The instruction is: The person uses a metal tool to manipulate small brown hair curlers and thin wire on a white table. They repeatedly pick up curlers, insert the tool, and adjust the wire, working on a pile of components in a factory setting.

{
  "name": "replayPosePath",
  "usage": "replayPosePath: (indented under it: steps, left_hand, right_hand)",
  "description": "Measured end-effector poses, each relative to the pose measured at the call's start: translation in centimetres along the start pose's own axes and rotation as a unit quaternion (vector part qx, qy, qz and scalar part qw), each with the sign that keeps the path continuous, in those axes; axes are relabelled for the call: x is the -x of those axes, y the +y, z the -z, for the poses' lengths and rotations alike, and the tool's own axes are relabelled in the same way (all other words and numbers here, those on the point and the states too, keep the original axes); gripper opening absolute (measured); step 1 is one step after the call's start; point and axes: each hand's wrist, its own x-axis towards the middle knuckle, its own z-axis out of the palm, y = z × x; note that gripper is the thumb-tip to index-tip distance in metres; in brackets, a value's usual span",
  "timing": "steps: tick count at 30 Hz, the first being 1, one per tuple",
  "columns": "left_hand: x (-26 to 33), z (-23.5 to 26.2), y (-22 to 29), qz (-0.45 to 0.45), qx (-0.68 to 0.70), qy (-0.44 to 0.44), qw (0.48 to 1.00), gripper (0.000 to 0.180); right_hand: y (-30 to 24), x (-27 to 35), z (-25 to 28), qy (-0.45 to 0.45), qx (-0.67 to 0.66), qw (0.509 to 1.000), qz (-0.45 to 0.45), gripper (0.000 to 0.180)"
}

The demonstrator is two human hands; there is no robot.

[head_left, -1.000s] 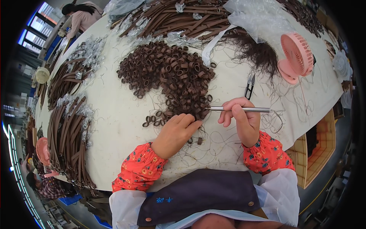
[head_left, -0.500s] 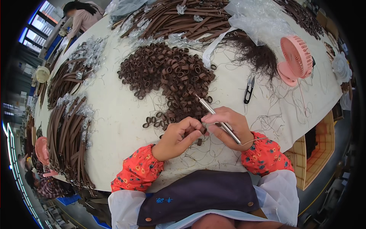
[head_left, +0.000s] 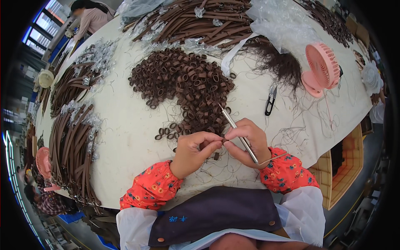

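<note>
Between my fingertips is a small brown strap loop [head_left: 224, 140], mostly hidden by them. My left hand [head_left: 189, 152] pinches it with thumb and index finger. My right hand [head_left: 252, 139] is closed with its fingertips at the same loop, and a slim silver pen-shaped tool [head_left: 240, 135] lies through its grip. The tool's thin tip points away from me over the loop pile, and a cord trails from its near end across my right wrist. Just beyond my hands spreads a big heap of brown loops [head_left: 183, 81]. One stray loop [head_left: 216, 156] sits below my fingers.
Black thread snips [head_left: 271, 101] and a pink fan [head_left: 321, 68] stand to the right, near a dark thread tangle [head_left: 280, 62]. Brown straps [head_left: 73, 148] lie left and at the far side [head_left: 200, 25]. A wooden box [head_left: 348, 166] is beside the table; another person [head_left: 89, 21] sits far left.
The silver tool has turned steeper, its tip shifting slightly right. My fingertips have come together around the loop, and the cord now sticks out farther past my right wrist.
</note>
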Motion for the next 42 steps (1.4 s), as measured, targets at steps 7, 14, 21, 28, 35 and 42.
replayPosePath:
  steps: [7, 14, 21, 28, 35, 42]
  left_hand:
    - [0.0, -1.0, -1.2, -0.002, 0.19, -0.02, 0.982, 0.008]
    - [-0.3, -0.5, -1.7, -0.011, 0.225, -0.038, 0.974, 0.006]
    - [-0.4, -0.2, -1.6, -0.018, 0.219, 0.0, 0.976, 0.004]
    - [-0.2, -0.2, -2.0, -0.014, 0.204, 0.003, 0.979, 0.006]
    - [-0.2, -0.2, -2.0, -0.018, 0.185, 0.002, 0.983, 0.007]
    - [-0.2, -0.2, -1.9, -0.011, 0.186, 0.005, 0.983, 0.006]
  right_hand:
    - [-0.1, -0.2, 0.1, 0.0, 0.046, 0.998, 0.038, 0.028]
    - [0.2, -0.1, -0.1, -0.052, 0.042, 0.997, 0.046, 0.024]
    - [-0.6, 0.0, 1.3, -0.031, -0.307, 0.939, -0.152, 0.027]
    - [-0.6, 0.1, 1.6, -0.044, -0.346, 0.914, -0.207, 0.027]
    - [-0.4, 0.1, 1.4, -0.06, -0.336, 0.92, -0.192, 0.025]
    - [-0.3, 0.2, 1.2, -0.064, -0.334, 0.92, -0.194, 0.025]
